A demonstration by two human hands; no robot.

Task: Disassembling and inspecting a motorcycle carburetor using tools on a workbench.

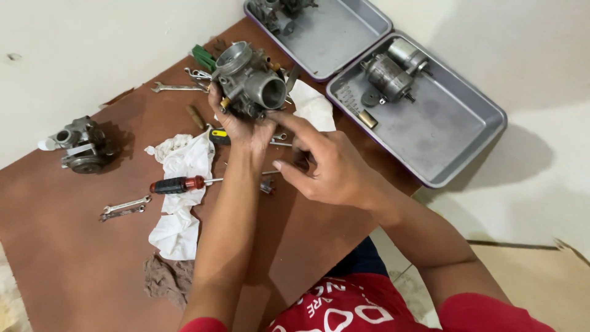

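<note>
A brown board [74, 246] lies on a pale floor. The left hand [243, 126] has its grip wrapped around a metal carburetor [252, 83] at twelve o'clock; the right hand [329, 169], fingers spread, touches its underside, a screwdriver [178, 184] lying at nine o'clock.

carburetor [252, 83] | grey metal, 1 round bore facing right | held above brown board

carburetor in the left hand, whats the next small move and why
Probably bring the right hand's fingertips fully onto the lower edge of the grey metal carburetor. The left hand holds the body up from beneath with its round bore facing the camera, and the right hand carries no tool; the red-and-black-handled screwdriver lies on the white rag.
</note>
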